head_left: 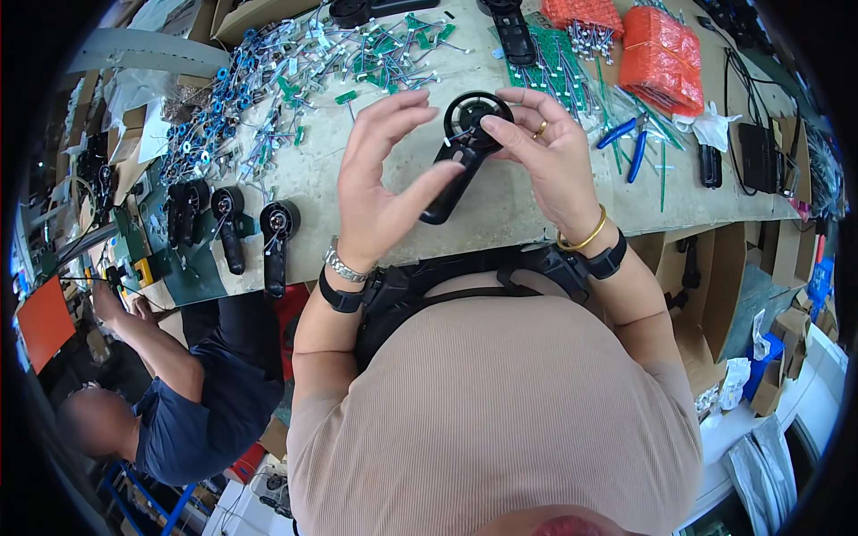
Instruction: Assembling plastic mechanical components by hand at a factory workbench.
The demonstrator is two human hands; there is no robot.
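Observation:
Above the table, a black handheld fan housing (457, 186) is tilted, its round head up and its handle slanting down to the left. My right hand (556, 159) grips the round head, thumb on the inside of the ring and fingers behind it. Small wires with a white connector show inside the head. To the left, my left hand (386, 183) has its fingers spread and curved; its thumb tip lies over the handle, and whether it touches cannot be told.
Loose wired parts (268, 85) and small green circuit boards (393, 49) cover the back left. Several fan housings (279, 234) lie left. Blue cutters (636, 152), a green board panel (559, 67) and red bubble-wrapped bundles (661, 58) are right. A co-worker (210, 393) sits left.

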